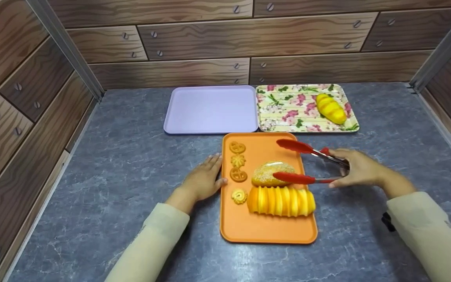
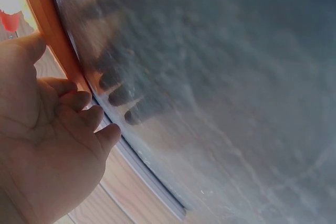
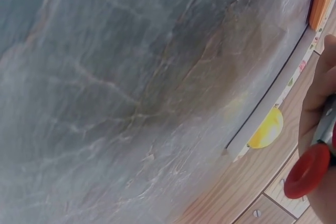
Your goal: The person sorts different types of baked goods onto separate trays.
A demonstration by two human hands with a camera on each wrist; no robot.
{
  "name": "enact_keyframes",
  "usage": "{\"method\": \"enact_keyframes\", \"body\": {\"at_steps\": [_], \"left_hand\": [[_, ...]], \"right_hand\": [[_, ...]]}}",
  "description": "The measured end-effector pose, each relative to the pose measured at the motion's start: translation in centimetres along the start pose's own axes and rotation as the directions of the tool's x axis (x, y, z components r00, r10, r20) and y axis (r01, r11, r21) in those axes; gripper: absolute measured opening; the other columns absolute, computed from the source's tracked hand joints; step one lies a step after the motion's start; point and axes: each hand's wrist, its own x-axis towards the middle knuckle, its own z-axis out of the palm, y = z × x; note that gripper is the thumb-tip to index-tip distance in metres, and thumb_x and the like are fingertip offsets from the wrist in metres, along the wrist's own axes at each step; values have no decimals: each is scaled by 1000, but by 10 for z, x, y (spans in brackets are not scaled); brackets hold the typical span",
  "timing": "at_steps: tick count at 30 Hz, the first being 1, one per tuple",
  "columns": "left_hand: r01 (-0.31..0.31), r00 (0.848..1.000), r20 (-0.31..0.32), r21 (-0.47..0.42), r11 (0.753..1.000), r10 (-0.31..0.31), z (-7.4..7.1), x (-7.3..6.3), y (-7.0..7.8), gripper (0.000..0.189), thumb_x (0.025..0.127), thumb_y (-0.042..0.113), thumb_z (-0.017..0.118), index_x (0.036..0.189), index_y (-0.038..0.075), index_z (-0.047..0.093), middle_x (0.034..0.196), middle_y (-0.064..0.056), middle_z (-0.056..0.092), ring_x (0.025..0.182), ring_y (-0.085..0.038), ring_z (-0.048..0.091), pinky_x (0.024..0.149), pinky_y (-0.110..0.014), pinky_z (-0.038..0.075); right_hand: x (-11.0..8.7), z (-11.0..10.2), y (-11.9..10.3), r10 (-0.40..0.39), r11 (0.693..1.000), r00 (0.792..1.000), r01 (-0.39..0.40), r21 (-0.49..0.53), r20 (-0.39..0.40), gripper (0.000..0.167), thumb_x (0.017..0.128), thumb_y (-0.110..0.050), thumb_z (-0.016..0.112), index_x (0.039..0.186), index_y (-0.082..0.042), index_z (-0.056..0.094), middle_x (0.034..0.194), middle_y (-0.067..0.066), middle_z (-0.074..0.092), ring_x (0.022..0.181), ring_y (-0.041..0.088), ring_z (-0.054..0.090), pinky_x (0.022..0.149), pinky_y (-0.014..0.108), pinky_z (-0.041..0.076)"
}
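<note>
My right hand (image 1: 360, 168) grips a pair of red-tipped tongs (image 1: 296, 178), also partly seen in the right wrist view. The tongs' arms are spread, one tip over a seeded bun (image 1: 266, 172), the other over bare tray; whether the lower tip touches the bun, I cannot tell. My left hand (image 1: 203, 178) lies with extended fingers against the left rim of the orange tray (image 1: 268, 231). On that tray, a ridged yellow loaf (image 1: 282, 201) sits below the bun. Down its left side run pretzel-shaped cookies (image 1: 238, 174), a star-shaped cookie (image 1: 238, 160) and a round swirl cookie (image 1: 239, 196).
Behind the orange tray stand a bare lilac tray (image 1: 211, 109) and, to its right, a floral tray (image 1: 288, 111) bearing a yellow bread roll (image 1: 330, 109). Wood-patterned walls (image 1: 249, 39) enclose the grey tabletop (image 1: 131, 156) at the back and sides.
</note>
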Motion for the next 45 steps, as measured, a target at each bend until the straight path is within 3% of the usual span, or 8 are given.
{"method": "enact_keyframes", "body": {"at_steps": [18,29,38,42,45], "left_hand": [[3,1000,0,3,1000,-3,0,0,0,70,100,44,43,152,5,18,157,-11,14,143,-28,13,114,-44,16],[8,1000,2,8,1000,-8,1,0,0,70,100,44,42,152,6,18,158,-9,14,143,-27,12,114,-43,16],[13,1000,5,1,1000,-13,0,0,0,70,100,44,42,153,6,17,158,-9,13,143,-26,11,114,-43,16],[10,1000,1,2,1000,-10,1,0,0,70,100,44,42,153,6,18,158,-9,14,143,-27,12,114,-43,16],[7,1000,-3,3,1000,-7,1,1,-1,69,100,43,43,152,5,18,157,-10,14,143,-28,13,114,-43,17]], "right_hand": [[1,2,-3,52,997,996,-57,54,76,88,67,-31,88,134,10,48,117,24,59,60,10,50,54,24,44],[2,2,-3,31,999,994,-33,14,108,82,68,-34,87,130,9,54,123,23,59,78,19,52,67,27,45],[1,3,-3,45,994,993,-55,90,107,80,67,-30,88,130,8,54,110,17,66,65,13,45,57,23,39],[1,3,-2,48,994,993,-58,91,107,80,67,-29,88,129,9,54,90,12,68,59,10,42,51,23,36],[1,3,-1,45,994,993,-55,92,105,79,67,-28,88,128,9,55,91,15,68,58,9,40,50,23,35]]}}
